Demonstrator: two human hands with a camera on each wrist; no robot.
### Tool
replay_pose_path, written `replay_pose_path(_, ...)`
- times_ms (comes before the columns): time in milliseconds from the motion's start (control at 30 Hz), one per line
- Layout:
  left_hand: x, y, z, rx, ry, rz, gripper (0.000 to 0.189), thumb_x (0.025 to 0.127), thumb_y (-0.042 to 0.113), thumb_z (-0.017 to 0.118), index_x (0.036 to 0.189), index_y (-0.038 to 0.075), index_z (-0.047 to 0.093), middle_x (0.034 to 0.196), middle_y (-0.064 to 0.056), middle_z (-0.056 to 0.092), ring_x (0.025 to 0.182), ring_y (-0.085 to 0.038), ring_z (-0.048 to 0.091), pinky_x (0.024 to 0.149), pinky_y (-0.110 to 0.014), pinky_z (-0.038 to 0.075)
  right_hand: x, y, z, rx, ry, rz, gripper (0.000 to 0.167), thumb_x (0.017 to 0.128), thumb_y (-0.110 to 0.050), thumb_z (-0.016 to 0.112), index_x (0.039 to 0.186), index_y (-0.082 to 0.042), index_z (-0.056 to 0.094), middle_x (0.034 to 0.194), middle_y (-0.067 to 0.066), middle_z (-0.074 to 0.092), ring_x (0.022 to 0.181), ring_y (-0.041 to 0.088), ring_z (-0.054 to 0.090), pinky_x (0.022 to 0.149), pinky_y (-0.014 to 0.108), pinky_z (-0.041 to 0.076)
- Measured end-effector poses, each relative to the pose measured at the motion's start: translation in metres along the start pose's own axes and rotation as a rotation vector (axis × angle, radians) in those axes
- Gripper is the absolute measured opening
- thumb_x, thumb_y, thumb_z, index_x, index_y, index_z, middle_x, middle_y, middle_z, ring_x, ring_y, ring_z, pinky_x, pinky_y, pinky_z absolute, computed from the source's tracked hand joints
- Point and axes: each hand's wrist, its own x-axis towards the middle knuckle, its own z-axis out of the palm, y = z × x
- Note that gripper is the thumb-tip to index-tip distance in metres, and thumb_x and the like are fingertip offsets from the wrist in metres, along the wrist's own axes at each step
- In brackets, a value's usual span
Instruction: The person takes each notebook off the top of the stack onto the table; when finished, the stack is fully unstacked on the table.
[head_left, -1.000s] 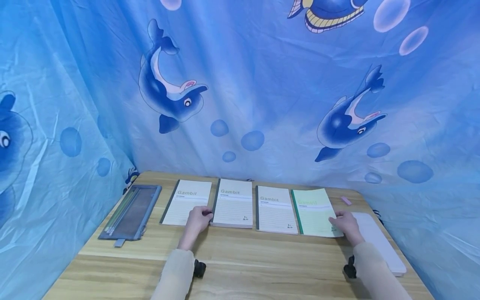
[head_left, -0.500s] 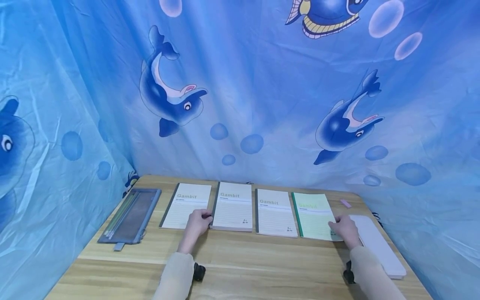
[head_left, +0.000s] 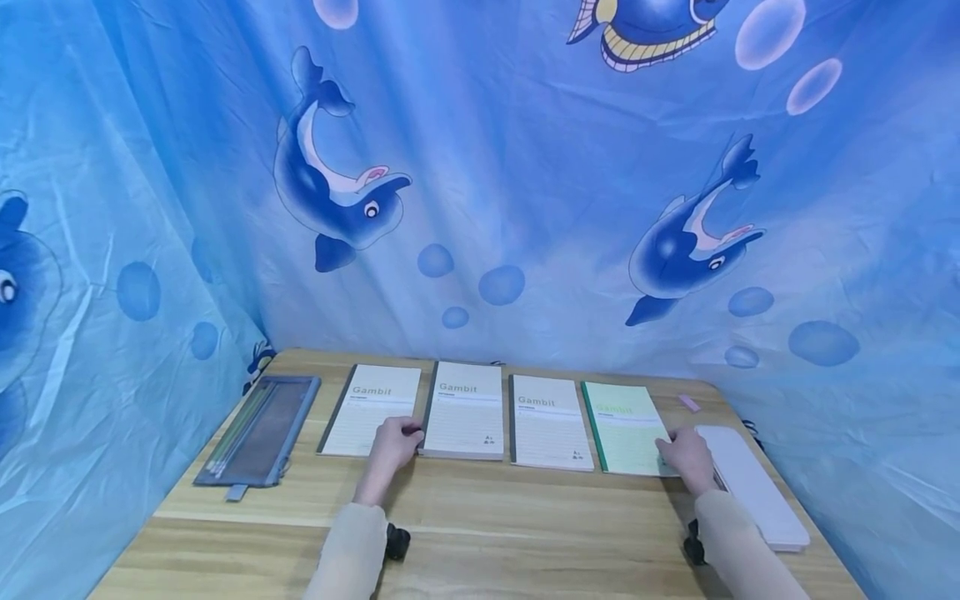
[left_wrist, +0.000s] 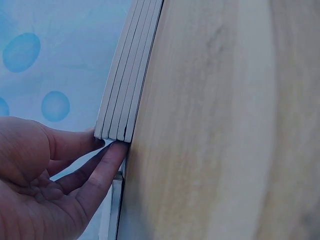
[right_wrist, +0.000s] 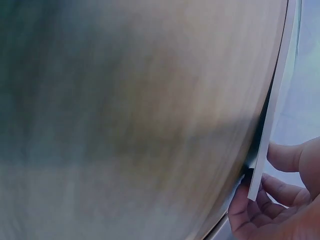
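Four notebooks' worth of covers lie in a row, the last of them green. My left hand (head_left: 396,443) is at the near left corner of the thick notebook stack (head_left: 465,417), second from the left. In the left wrist view, the thumb lies on the top face and fingertips (left_wrist: 119,149) press under the corner of several stacked notebooks (left_wrist: 127,75). My right hand (head_left: 688,460) pinches the near right corner of the green notebook (head_left: 624,429). The right wrist view has its thumb on the cover and curled fingers (right_wrist: 241,212) beneath the edge (right_wrist: 267,135), which tilts up off the wood.
A white-covered notebook (head_left: 378,404) lies left of the stack, another (head_left: 551,425) right of it. The mesh pencil pouch (head_left: 273,425) is at the table's left. A white flat case (head_left: 753,487) and a small pink piece (head_left: 689,403) are at right. Printed blue curtains (head_left: 480,208) enclose the table (head_left: 480,533).
The head view shifts slightly. Both hands keep their places at the stack and the green notebook.
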Motion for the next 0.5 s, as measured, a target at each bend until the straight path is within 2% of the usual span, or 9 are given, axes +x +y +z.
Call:
replay_pose_path(267,0.0008,0.0,0.0002,0.001,0.003,0.013,0.023,0.09,-0.004,0.063,0.112,-0.01,0.068,0.109,-0.026,0.069,0.108,-0.042,0.063,0.094,-0.052,0.051,-0.0021,-0.0014,-0.0016,0.022,-0.005,0.011,0.041,0.094,-0.016,0.056,0.116,0.019,0.057,0.104,0.033,0.063,0.088,0.037,0.061,0.078,0.053,0.05)
replay_pose_path(400,0.0003,0.0004,-0.0005,0.005,-0.001,0.005,0.025,0.091,-0.003,0.062,0.114,-0.01,0.067,0.113,-0.027,0.068,0.111,-0.043,0.062,0.096,-0.053,0.05,-0.0043,-0.0044,-0.0008,0.043,0.01,0.004,0.038,0.092,-0.017,0.055,0.106,0.018,0.061,0.094,0.029,0.062,0.085,0.037,0.058,0.076,0.051,0.049)
replay_pose_path(500,0.0002,0.0011,-0.0009,0.004,-0.005,0.0,0.026,0.091,-0.004,0.062,0.115,-0.01,0.067,0.114,-0.027,0.067,0.112,-0.044,0.061,0.097,-0.054,0.049,-0.0056,-0.0077,0.0001,0.045,0.022,-0.01,0.039,0.091,-0.019,0.056,0.104,0.017,0.062,0.093,0.028,0.061,0.084,0.036,0.056,0.075,0.05,0.049)
